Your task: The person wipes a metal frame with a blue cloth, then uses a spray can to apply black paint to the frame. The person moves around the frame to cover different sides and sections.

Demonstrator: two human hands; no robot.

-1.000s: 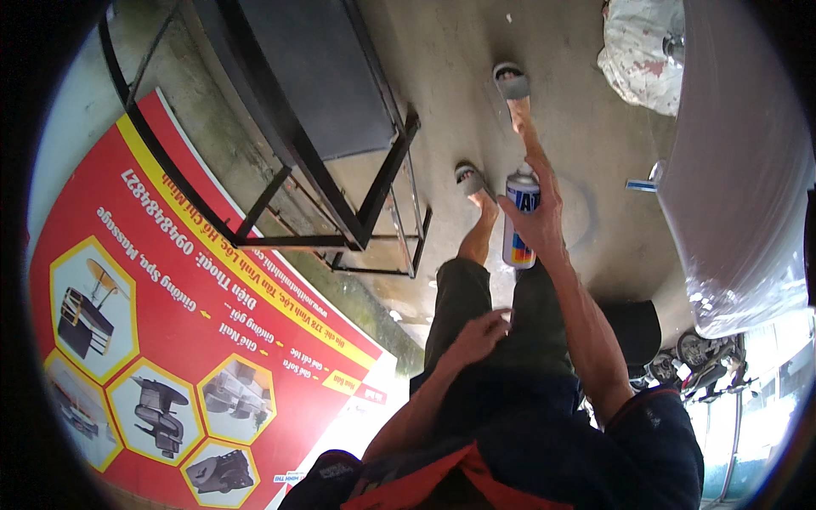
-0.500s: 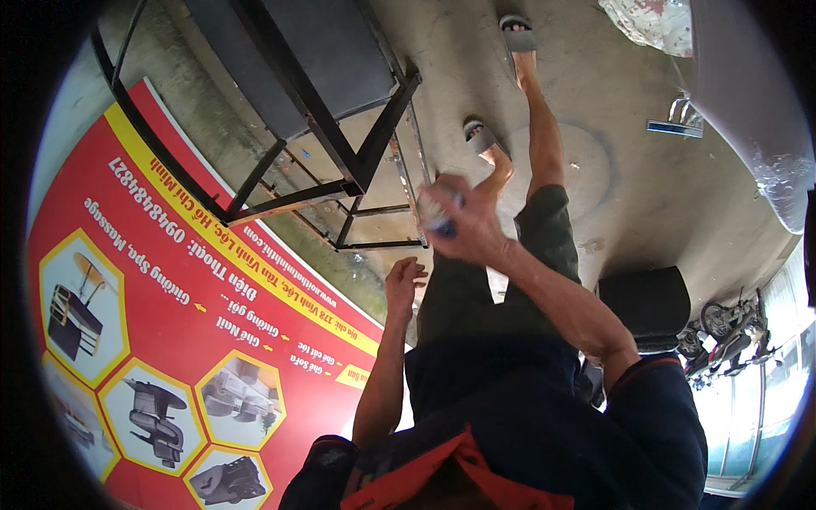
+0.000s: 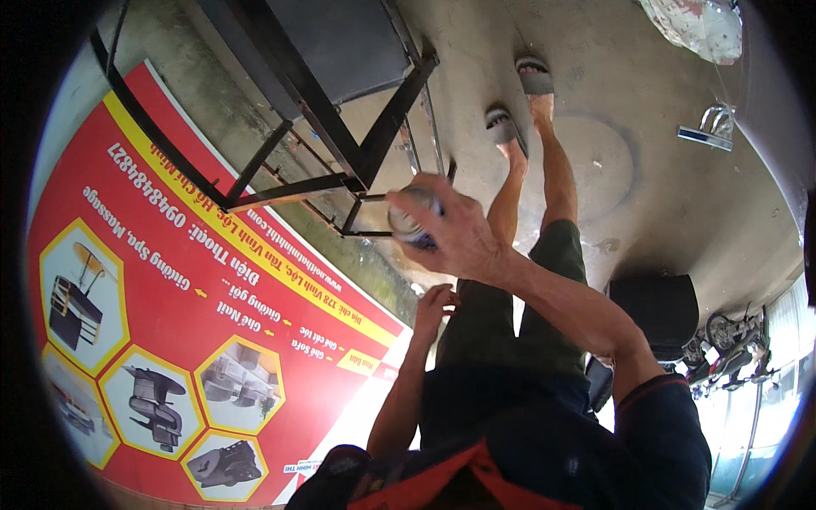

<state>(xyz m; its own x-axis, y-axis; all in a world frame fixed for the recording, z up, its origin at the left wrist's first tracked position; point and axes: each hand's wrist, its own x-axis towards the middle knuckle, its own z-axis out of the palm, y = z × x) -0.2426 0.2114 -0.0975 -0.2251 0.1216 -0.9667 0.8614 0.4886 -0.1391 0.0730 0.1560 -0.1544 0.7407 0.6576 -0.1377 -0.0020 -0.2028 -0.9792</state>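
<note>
Right hand (image 3: pixel 459 234) was wrapped around a spray can (image 3: pixel 411 223), lifted toward the black metal frame (image 3: pixel 340 144), seemingly to aim at its bars | left hand (image 3: pixel 433 308) lay loosely curled on the thigh, holding nothing | red banner (image 3: pixel 195 323) beside.

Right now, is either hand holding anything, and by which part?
The right hand grips a silver cylindrical spray can around its body. The left hand holds nothing and rests on the thigh.
</note>
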